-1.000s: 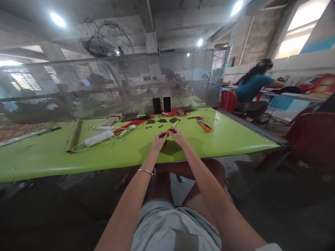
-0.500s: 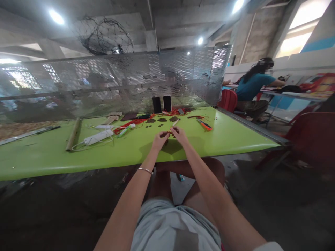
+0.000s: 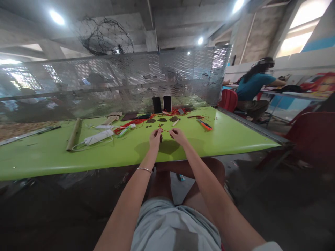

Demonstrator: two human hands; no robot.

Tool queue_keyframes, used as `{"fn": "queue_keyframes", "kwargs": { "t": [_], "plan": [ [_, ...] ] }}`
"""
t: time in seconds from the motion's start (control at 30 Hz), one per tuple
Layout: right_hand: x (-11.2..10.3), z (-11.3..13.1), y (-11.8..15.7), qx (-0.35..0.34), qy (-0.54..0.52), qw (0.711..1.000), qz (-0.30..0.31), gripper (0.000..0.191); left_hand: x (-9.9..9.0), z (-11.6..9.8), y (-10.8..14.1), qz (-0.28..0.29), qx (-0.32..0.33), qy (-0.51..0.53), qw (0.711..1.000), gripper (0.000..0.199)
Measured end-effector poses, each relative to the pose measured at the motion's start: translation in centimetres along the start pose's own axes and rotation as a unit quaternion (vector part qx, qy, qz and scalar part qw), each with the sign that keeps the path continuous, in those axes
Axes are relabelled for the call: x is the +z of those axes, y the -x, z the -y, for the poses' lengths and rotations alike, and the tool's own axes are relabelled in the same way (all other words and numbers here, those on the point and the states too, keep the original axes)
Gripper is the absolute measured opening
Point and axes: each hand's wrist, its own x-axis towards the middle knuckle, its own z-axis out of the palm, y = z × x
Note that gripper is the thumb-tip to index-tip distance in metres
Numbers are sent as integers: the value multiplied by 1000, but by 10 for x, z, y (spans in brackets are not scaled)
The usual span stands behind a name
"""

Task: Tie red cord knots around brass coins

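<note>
Both hands are up over the green bench point(image 3: 47, 157). The left hand point(image 3: 155, 137) and the right hand point(image 3: 178, 135) each pinch one end of a thin red string point(image 3: 165, 130). The string is pulled tight and runs side to side between them. Something small and dark hangs by the left hand. Two phones point(image 3: 162, 104) stand farther back.
</note>
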Motion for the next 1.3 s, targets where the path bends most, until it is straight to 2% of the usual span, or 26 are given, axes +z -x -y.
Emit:
{"fn": "queue_keyframes", "kwargs": {
  "t": [0.17, 0.47, 0.7, 0.83, 1.03, 1.3],
  "plan": [
    [0, -1, 2, 6, -7, 1000, -7, 23, -2, -2, 1, 3, 0, 14, 1000, 23],
    [-1, 1, -1, -27, -56, 997, -39, 33, 1, -4, 5, 119, -27, -14, 992, 20],
    [-2, 4, 0, -18, -83, 995, -49, 19, 4, -2, 5, 171, -41, -20, 984, 20],
    [-2, 0, -3, 9, -106, 994, -39, 21, 4, -1, 4, 165, -39, -8, 985, 20],
    [1, -2, -2, 30, -131, 990, 31, 19, 1, 0, 2, 139, -23, 20, 990, 21],
    [3, -1, 0, 44, -170, 983, 60, 21, 1, 3, 0, 125, -12, 21, 992, 21]
  ]
}}
